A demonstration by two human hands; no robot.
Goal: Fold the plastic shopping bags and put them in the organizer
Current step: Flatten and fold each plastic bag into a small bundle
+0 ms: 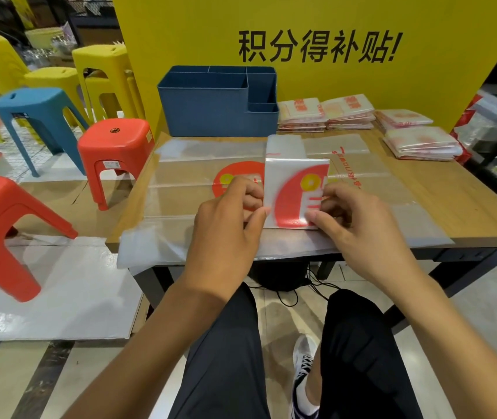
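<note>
Both forearms reach forward; the left hand (pixel 229 213) and right hand (pixel 353 219) sit close together, fingers curled, thumbs pinching.

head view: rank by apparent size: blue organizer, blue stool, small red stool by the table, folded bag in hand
1. blue organizer
2. blue stool and small red stool: look alike in extent, and they stand at different depths, so unranked
3. folded bag, smallest, partly covered by the left hand and right hand
</note>
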